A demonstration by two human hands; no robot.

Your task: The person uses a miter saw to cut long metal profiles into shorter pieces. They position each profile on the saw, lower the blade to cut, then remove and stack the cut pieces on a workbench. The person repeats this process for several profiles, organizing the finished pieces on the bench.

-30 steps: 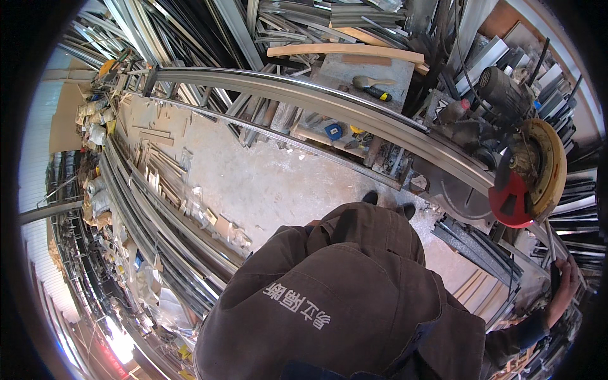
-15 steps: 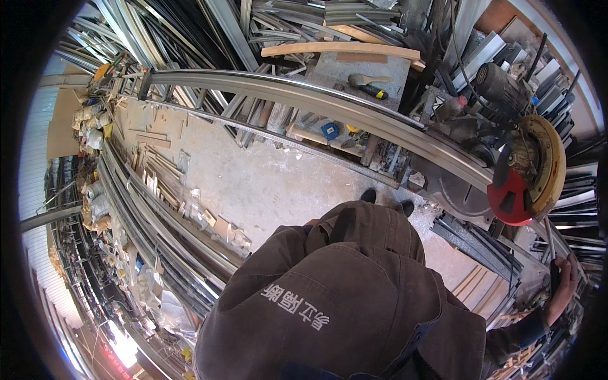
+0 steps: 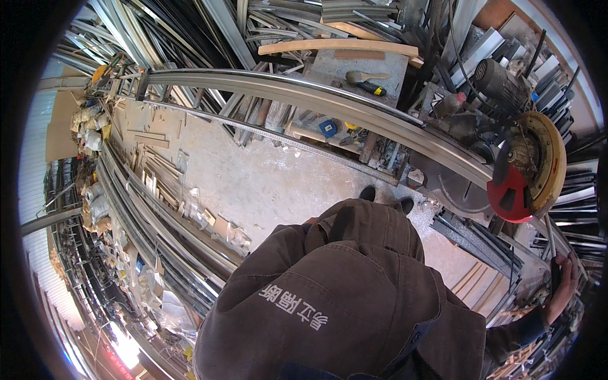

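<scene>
My right hand (image 3: pixel 562 288) is at the far right, closed around the black handle (image 3: pixel 556 272) of a cut-off saw (image 3: pixel 538 166). The saw has a cream blade cover and a red guard (image 3: pixel 508 193). A long silver-grey metal profile (image 3: pixel 323 98) runs from the far left down to the red guard, where its right end meets the saw. Only a sliver of skin, seemingly my left hand (image 3: pixel 312 221), shows past the edge of my brown jacket. Its fingers, and anything they hold, are hidden behind the jacket.
A long rail (image 3: pixel 278 137) runs below the profile. A brush (image 3: pixel 366 76), a yellow-black handled tool (image 3: pixel 373 88) and a blue tape measure (image 3: pixel 327 128) lie on the bench. A motor (image 3: pixel 500 82) sits behind the saw. Bundled profiles (image 3: pixel 161 218) line the left floor.
The view has shifted very slightly. My right hand stays on the saw handle, and the saw and profile look the same.
</scene>
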